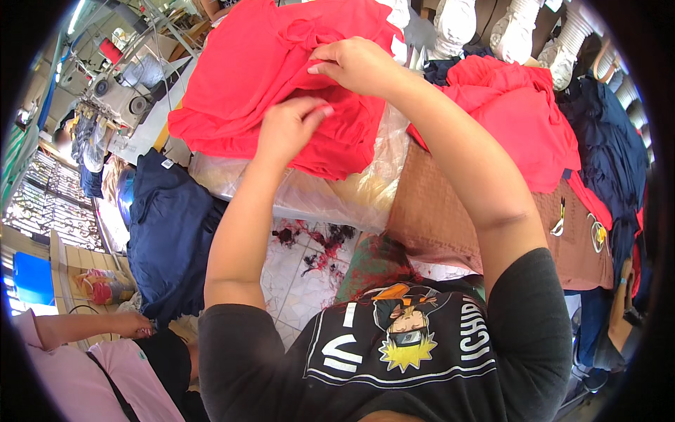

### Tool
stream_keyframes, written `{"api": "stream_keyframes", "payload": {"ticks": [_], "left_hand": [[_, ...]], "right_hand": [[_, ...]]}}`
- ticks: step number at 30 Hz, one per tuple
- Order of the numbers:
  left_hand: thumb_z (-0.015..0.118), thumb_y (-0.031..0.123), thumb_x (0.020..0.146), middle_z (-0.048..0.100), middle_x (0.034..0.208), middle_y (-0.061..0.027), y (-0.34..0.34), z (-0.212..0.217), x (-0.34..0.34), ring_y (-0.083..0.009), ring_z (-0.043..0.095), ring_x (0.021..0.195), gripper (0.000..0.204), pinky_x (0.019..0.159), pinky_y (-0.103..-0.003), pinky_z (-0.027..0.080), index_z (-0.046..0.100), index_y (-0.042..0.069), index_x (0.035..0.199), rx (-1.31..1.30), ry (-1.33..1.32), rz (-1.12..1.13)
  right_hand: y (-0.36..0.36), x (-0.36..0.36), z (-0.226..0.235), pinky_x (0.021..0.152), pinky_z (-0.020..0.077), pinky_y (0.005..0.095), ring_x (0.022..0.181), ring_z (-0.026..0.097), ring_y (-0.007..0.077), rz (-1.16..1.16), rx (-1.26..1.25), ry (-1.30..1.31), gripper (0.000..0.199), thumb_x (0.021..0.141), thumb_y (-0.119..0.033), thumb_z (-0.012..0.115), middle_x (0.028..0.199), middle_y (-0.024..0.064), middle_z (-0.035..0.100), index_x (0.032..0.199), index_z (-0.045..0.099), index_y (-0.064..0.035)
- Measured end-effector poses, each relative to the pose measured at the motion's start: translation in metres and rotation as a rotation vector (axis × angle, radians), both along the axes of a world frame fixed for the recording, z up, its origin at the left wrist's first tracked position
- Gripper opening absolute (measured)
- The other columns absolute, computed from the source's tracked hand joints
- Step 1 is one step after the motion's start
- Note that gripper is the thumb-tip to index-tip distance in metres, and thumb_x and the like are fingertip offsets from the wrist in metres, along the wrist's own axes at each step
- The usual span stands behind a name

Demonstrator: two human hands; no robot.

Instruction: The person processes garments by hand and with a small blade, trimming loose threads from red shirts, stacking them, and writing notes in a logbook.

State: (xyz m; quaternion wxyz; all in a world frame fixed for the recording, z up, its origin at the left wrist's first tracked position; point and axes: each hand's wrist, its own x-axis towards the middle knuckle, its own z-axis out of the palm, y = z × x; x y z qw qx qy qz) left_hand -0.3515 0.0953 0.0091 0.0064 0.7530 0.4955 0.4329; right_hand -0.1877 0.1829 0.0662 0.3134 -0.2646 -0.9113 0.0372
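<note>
A stack of red garments (246,77) lies on a clear plastic sheet (337,193) in front of me. My left hand (288,126) pinches a fold of the red fabric near the stack's front edge. My right hand (355,65) grips the red cloth higher up, fingers curled into it. Both forearms reach up from the lower edge of the picture.
A second red pile (517,116) lies on a brown mat (450,218) to the right, with dark blue garments (612,151) beyond it. More dark blue cloth (169,232) hangs at the left. A sewing machine (123,91) stands far left. A person in pink (77,373) sits at lower left.
</note>
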Motion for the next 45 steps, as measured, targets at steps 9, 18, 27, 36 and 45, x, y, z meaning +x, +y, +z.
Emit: {"api": "stream_keyframes", "payload": {"ticks": [9,18,27,36,45], "left_hand": [[0.069,0.03,0.083,0.068,0.071,-0.0088,0.029,0.033,-0.019,-0.0105,0.06,0.063,0.03,0.062,-0.027,0.048,0.069,0.002,0.091,-0.029,-0.258,0.142],[0.07,0.024,0.082,0.066,0.099,-0.0083,-0.021,0.004,0.023,-0.0171,0.064,0.083,0.03,0.077,-0.03,0.05,0.066,0.006,0.106,0.338,0.067,-0.002],[0.069,0.02,0.083,0.065,0.075,-0.0077,-0.003,0.012,0.014,-0.0084,0.06,0.074,0.021,0.069,-0.026,0.048,0.068,0.002,0.093,-0.225,-0.085,0.109],[0.069,0.025,0.084,0.068,0.073,-0.0039,0.032,0.039,-0.011,-0.0033,0.054,0.069,0.027,0.063,-0.023,0.046,0.069,0.001,0.097,-0.111,-0.372,0.002],[0.077,0.025,0.075,0.065,0.096,-0.0067,0.0,0.02,-0.004,-0.0157,0.06,0.087,0.037,0.075,-0.028,0.047,0.064,0.003,0.102,0.467,-0.061,0.096]], "right_hand": [[-0.038,0.041,-0.048,0.081,0.0483,0.0387,0.089,0.062,0.0263,0.12,0.186,-0.317,0.021,0.081,-0.027,0.065,0.093,0.0089,0.067,0.093,0.067,-0.0091],[-0.005,0.012,-0.008,0.068,0.0503,0.0449,0.079,0.063,0.0342,0.006,0.173,0.093,0.022,0.088,-0.027,0.055,0.084,0.0142,0.066,0.091,0.064,-0.0076],[-0.021,0.02,-0.016,0.068,0.0508,0.0417,0.08,0.063,0.0315,0.068,0.228,0.286,0.02,0.083,-0.028,0.061,0.082,0.0093,0.065,0.087,0.065,-0.0087],[-0.028,0.005,-0.085,0.08,0.0491,0.0389,0.095,0.06,0.0278,0.046,0.397,0.037,0.034,0.075,-0.031,0.07,0.101,0.0083,0.064,0.101,0.065,-0.0093],[0.001,-0.018,-0.062,0.073,0.0495,0.0434,0.082,0.064,0.0325,-0.063,-0.127,0.079,0.026,0.08,-0.028,0.065,0.083,0.0142,0.067,0.099,0.067,-0.0109]]}}
